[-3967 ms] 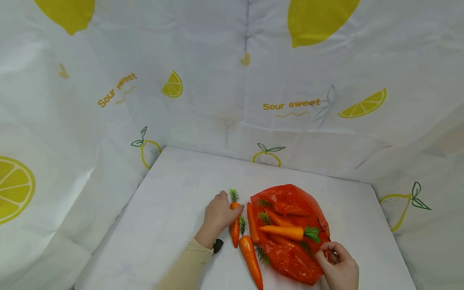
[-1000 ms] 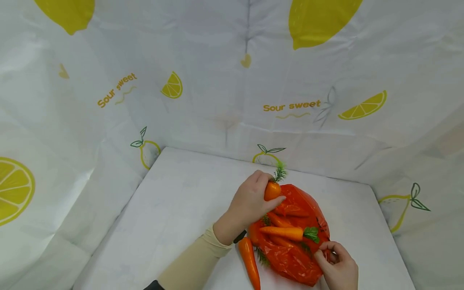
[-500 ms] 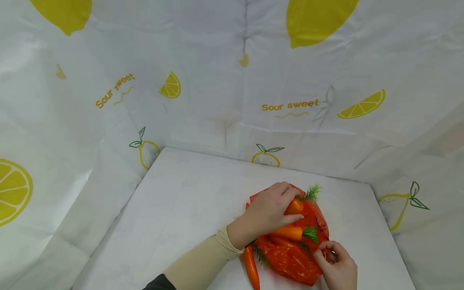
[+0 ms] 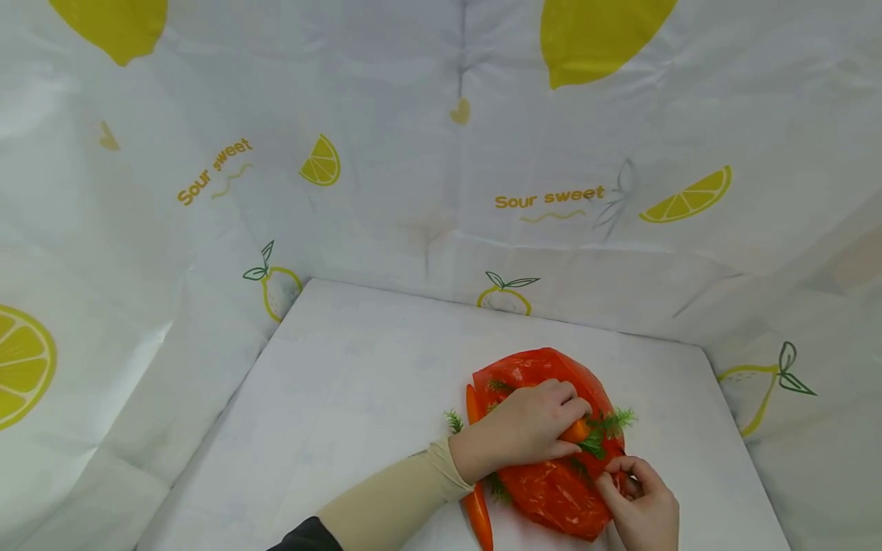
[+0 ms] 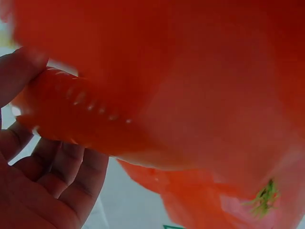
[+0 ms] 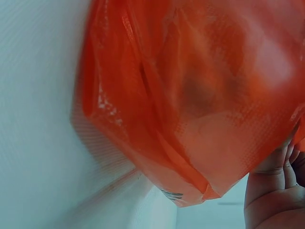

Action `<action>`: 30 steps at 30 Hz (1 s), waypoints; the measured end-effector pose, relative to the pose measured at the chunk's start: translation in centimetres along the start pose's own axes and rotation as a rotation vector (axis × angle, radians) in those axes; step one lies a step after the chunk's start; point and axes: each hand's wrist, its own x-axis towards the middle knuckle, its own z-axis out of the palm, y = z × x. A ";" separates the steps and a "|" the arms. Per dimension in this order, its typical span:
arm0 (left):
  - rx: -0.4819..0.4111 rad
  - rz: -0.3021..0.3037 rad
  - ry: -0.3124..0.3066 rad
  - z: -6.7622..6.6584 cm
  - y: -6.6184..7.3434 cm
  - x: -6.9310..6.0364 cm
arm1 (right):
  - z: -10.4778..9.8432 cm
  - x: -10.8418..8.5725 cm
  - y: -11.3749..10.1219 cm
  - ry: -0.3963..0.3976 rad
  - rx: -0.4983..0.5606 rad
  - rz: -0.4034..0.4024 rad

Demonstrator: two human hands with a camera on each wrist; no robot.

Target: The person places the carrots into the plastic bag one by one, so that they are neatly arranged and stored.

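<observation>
A red plastic bag [image 4: 558, 497] lies spread on the table with several shiny carrots in its mouth. My left hand [image 4: 527, 427] is over the bag, its thumb and fingers gripping a carrot [image 4: 575, 431] with feathery green leaves pointing right. The left wrist view shows that carrot [image 5: 71, 109] between the thumb and fingers, its far part lost behind blurred red plastic. My right hand [image 4: 644, 501] pinches the bag's right edge; in the right wrist view the bag [image 6: 190, 95] hides part of the fingers. My left forearm covers some of the carrots.
One loose carrot [image 4: 478, 520] lies on the white table [image 4: 358, 383], left of the bag. Another carrot [image 4: 472, 402] rests against the bag's left edge. A white sheet [image 4: 386, 214] printed with lemons hangs behind and at both sides.
My left hand has lifted a carrot from the table left of the bag and carried it rightward over the bag, then lower. The right hand stays at the bag's edge.
</observation>
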 end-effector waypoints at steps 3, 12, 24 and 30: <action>0.024 0.000 -0.034 1.0 0.0 0.0 | -0.1 0.0 0.0 -0.005 0.000 0.009; 0.040 -0.010 -0.146 2.9 -0.3 0.3 | -0.2 0.0 -0.4 -0.011 -0.020 0.016; -0.041 -0.094 -0.251 5.1 -0.4 0.2 | -0.2 0.0 -0.4 -0.021 -0.006 0.033; -0.038 -0.105 -0.249 5.7 -0.6 0.2 | -0.1 0.1 -0.5 -0.029 0.000 0.037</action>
